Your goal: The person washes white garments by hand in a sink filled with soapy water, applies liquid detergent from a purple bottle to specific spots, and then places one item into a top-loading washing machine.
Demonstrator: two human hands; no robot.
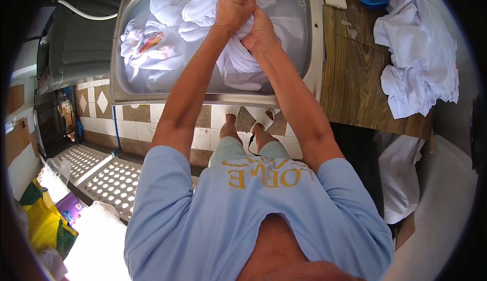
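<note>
Pressed together, our left hand and right hand grip a white cloth that trails below them into a metal basin. To their right, white laundry lies on our bench.

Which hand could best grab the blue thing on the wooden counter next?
Probably the right hand: it is nearer the wooden counter and the blue thing. The left hand would have to cross it. Both seem to hold white cloth, so the right must let go first.

White cloth partly hidden, basin cropped
</note>
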